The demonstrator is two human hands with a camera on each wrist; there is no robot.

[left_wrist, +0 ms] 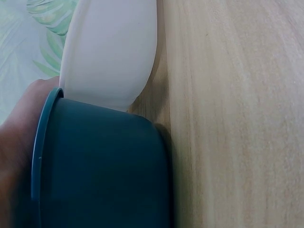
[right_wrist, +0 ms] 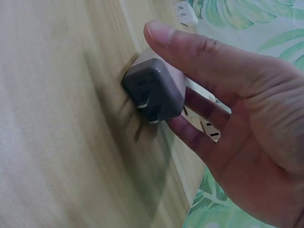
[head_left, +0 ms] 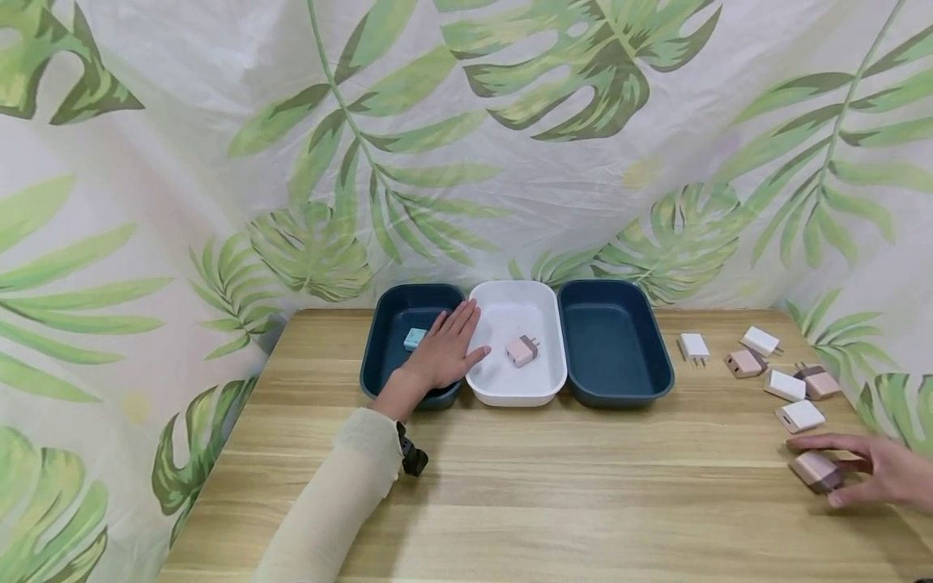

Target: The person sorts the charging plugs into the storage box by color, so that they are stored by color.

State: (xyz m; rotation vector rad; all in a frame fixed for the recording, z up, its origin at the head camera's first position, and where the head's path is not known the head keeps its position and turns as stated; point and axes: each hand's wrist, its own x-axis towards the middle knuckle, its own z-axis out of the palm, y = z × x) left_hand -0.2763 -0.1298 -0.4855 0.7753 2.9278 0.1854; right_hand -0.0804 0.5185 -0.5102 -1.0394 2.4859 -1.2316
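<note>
My left hand (head_left: 440, 348) lies with straight fingers over the adjoining rims of the left dark blue tray (head_left: 369, 364) and the white tray (head_left: 517, 400). A light blue charger (head_left: 415, 338) is in that dark blue tray, and a pink charger with a grey-brown end (head_left: 521, 351) is in the white one. At the right edge of the table, my right hand (head_left: 878, 470) has its thumb and fingers around another pink charger (right_wrist: 152, 88). Its two prongs face the right wrist camera. The thumb (right_wrist: 190, 47) passes over its upper side and other fingers are behind it.
A second dark blue tray (head_left: 619, 400) stands right of the white one. Several white and pink chargers lie at the table's right, among them a white charger (head_left: 694, 347) and a pink charger (head_left: 746, 363). A leaf-patterned cloth (head_left: 437, 202) hangs behind the table (head_left: 568, 486).
</note>
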